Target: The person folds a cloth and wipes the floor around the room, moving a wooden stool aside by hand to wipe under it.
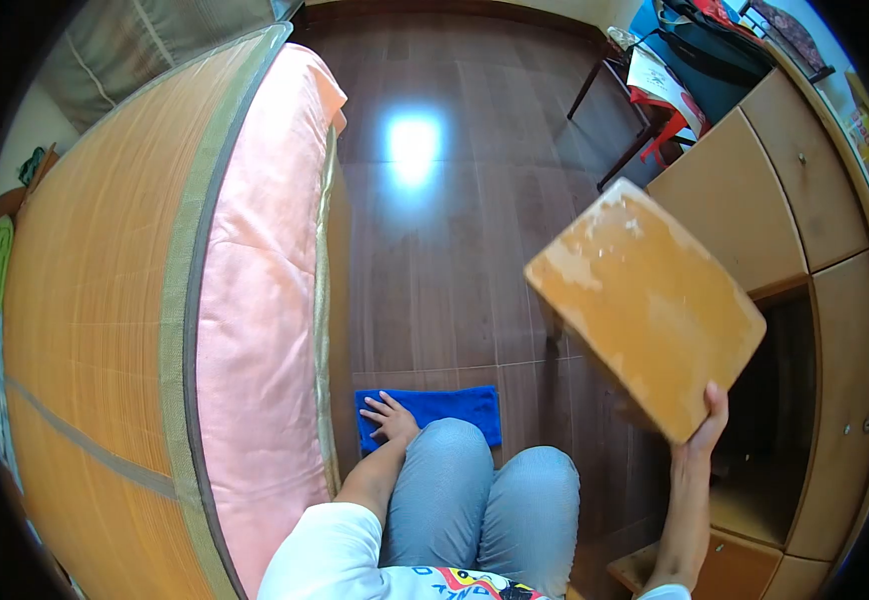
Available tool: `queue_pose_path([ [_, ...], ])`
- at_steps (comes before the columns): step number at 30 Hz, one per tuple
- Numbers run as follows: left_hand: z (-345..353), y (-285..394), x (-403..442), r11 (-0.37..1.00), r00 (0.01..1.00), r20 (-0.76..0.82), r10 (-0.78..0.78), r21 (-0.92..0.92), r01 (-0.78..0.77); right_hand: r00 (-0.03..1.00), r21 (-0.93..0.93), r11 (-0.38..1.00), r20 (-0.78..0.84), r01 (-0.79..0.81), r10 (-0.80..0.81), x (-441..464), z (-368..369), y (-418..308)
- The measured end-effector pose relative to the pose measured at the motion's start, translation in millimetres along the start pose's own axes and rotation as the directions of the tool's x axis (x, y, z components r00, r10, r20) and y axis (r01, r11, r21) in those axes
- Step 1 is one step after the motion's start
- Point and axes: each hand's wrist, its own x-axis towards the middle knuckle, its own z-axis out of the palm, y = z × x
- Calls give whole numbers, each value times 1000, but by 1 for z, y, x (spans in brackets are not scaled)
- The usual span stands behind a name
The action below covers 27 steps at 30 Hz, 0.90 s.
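The right hand [699, 436] is gripping the board [655, 300] at its near corner, one digit lying along the edge while the others are passing out of sight beneath, so how tightly they are closing cannot be told. The board is hanging above the floor [435, 300], between the knees [450, 450] and the cabinet [850, 380], with its worn, patchy face turning up to view; its underside is staying out of sight. From the right fingers it is reaching forward and to the left, its long axis running aslant from far left to near right, so that nearly all of its length is lying beyond the grip and only the near end is meeting the hand. The right hand is clearly the nearer one; the left hand [392, 418] is resting well apart from the board, low down on the other side of the knees. Its fingers are spreading over the left end of the blue cloth [460, 405], palm down. The cloth is lying flat on the floor beside the bed [255, 270], its long axis running crosswise, and most of it is extending rightward from those fingers, with the near edge partly hiding behind a knee.
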Motion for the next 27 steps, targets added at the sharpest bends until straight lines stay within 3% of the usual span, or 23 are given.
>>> queue_pose_path([
  [4, 19, -3, 9, 999, 999, -51, -1, 44, 3, 999, 46, 999, 45, -2, 0, 95, 50, 0],
  [9, -13, -2, -10, 991, 999, 2, 51, 121, -50, 998, 228, 974, 67, -1, -15, 204, 107, 32],
  [11, -14, -8, -17, 984, 996, 20, 82, 154, -84, 997, 220, 974, -70, 57, -42, 247, 112, 50],
  [14, -30, -7, -23, 980, 993, 50, 104, 167, -111, 996, 315, 946, -77, 74, -53, 269, 124, 60],
  [16, -28, -4, -22, 978, 993, 65, 99, 175, -110, 983, 328, 927, -82, 183, -165, 284, 133, 73],
  [19, -33, -4, -29, 975, 991, 14, 134, 178, -134, 972, 337, 916, -160, 219, -174, 317, 143, 79],
  [21, -27, 0, -23, 972, 990, -25, 138, 195, -131, 971, 343, 909, -122, 237, -207, 320, 138, 84],
  [24, -26, -6, -27, 966, 988, -40, 150, 219, -138, 936, -16, 985, -308, 172, -168, 277, 126, 93],
  [25, -29, -6, -28, 966, 987, -43, 153, 217, -141, 934, -353, 912, -202, 212, -295, 254, 107, 107],
  [27, -32, -9, -33, 959, 981, -70, 183, 232, -162, 928, -645, 677, 152, 354, -341, 168, 71, 164],
])
